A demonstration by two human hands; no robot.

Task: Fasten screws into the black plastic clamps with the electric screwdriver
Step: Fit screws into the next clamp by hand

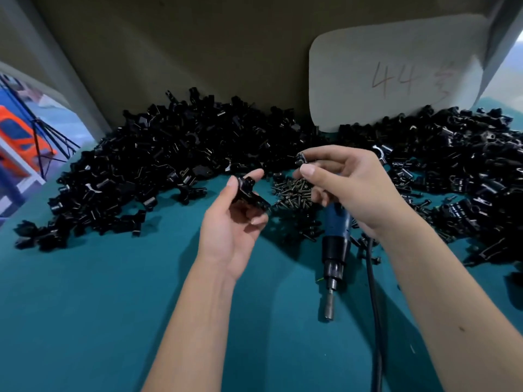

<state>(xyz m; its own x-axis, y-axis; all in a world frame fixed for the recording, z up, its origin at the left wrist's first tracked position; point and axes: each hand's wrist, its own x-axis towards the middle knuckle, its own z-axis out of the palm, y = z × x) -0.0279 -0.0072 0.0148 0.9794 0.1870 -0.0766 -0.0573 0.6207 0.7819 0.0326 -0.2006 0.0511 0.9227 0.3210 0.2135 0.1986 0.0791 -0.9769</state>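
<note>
My left hand [232,222] holds a black plastic clamp [249,193] between thumb and fingers, palm up, above the teal table [99,292]. My right hand [348,185] pinches a small dark piece [301,159] between thumb and forefinger while its lower fingers curl round the blue and black electric screwdriver [335,239], whose bit [329,308] points toward me. A small heap of dark screws [294,190] lies on the table between the two hands. Whether the pinched piece is a screw or a small clamp part I cannot tell.
Large piles of black clamps [158,168] cover the table's far left, and more clamps [458,171] its far right. A white card marked "44" [396,80] leans on the back wall. The screwdriver's black cable [375,321] runs toward me beside my right forearm.
</note>
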